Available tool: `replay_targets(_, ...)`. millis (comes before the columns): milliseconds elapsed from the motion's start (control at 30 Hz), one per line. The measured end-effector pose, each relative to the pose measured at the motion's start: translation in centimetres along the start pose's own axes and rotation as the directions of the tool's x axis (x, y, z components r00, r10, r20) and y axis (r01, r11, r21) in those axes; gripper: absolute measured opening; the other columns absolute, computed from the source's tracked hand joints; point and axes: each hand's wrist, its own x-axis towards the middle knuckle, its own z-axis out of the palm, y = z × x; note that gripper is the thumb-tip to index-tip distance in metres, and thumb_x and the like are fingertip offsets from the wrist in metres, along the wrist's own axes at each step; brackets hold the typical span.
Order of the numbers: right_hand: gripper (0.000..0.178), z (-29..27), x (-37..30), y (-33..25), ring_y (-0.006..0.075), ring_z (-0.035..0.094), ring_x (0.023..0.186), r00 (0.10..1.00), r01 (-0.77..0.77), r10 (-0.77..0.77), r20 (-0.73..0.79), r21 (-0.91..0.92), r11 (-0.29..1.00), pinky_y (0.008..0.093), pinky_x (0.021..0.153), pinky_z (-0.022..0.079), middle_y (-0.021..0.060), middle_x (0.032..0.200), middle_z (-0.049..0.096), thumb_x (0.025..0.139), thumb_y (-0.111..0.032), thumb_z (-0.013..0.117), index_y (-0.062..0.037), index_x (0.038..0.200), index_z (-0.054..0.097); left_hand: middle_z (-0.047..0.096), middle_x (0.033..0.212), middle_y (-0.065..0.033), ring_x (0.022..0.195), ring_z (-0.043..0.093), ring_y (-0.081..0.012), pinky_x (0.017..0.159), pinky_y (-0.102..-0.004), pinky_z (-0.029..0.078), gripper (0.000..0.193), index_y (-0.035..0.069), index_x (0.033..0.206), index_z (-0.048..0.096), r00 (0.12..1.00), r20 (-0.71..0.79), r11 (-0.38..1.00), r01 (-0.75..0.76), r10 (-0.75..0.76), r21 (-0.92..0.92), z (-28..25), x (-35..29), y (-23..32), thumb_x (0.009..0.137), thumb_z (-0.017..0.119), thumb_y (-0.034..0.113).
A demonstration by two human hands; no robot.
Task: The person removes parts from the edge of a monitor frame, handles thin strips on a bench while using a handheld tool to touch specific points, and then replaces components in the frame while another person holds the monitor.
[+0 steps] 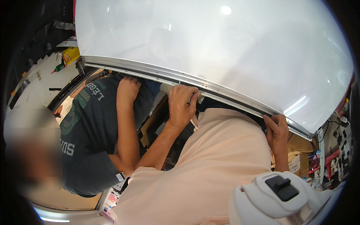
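A large glossy white panel [210, 41] spreads across the far side. Along its near edge runs a silver metal rail [150, 74] with a dark groove. My left hand [182, 103] is closed at the rail's near edge, thumb against the fingers. A small dark bit shows by the thumb; what the fingers hold cannot be made out. Farther right, my right hand [276, 129] grips the same rail near its right end, fingers curled over the edge. Its fingertips are partly hidden.
Close on my left stands a co-worker in a dark printed shirt [90, 123], one hand [128, 89] at the rail. A yellow package [71, 55] lies at the far left. Cardboard boxes [300, 164] and clutter fill the right. A white device [277, 198] sits at the lower right.
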Motion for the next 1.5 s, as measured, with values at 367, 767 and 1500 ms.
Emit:
replay_targets(367,0.040,0.9,-1.1,0.5,0.0282,0.057,0.083,0.997,-0.040,0.036,-0.062,-0.077,0.996,0.0402,0.071,0.048,0.0088,0.088,0.059,0.066,0.007,0.066,-0.0122,0.101,0.071,0.066,0.087,-0.0054,0.087,0.059,-0.0270,0.078,-0.0392,0.042,0.013,0.008,0.089,0.068,0.996,-0.015,0.995,-0.085,0.086,0.045,0.5,-0.3,-0.2,0.077,0.073,0.005)
replay_targets(767,0.029,1.9,-2.1,2.0,0.0301,0.058,0.086,0.980,-0.010,0.010,-0.198,-0.002,1.000,0.0418,0.075,0.047,0.0107,0.089,0.060,0.068,-0.001,0.065,-0.0093,0.095,0.070,0.065,0.091,-0.0077,0.081,0.059,-0.0262,0.071,-0.0378,0.046,0.024,0.004,0.097,0.070,0.776,0.275,0.810,-0.467,0.568,-0.354,7.1,2.4,11.7,0.074,0.077,0.007)
replay_targets(1500,0.024,0.5,-7.7,5.6,0.0253,0.058,0.087,0.758,-0.069,0.042,-0.651,-0.016,0.998,0.0375,0.080,0.047,0.0081,0.096,0.060,0.076,-0.006,0.076,-0.0064,0.098,0.066,0.060,0.082,-0.0061,0.072,0.054,-0.0242,0.067,-0.0370,0.039,0.015,0.006,0.090,0.068,0.659,0.229,0.698,-0.670,0.716,-0.253,10.3,1.7,11.6,0.077,0.071,0.000)
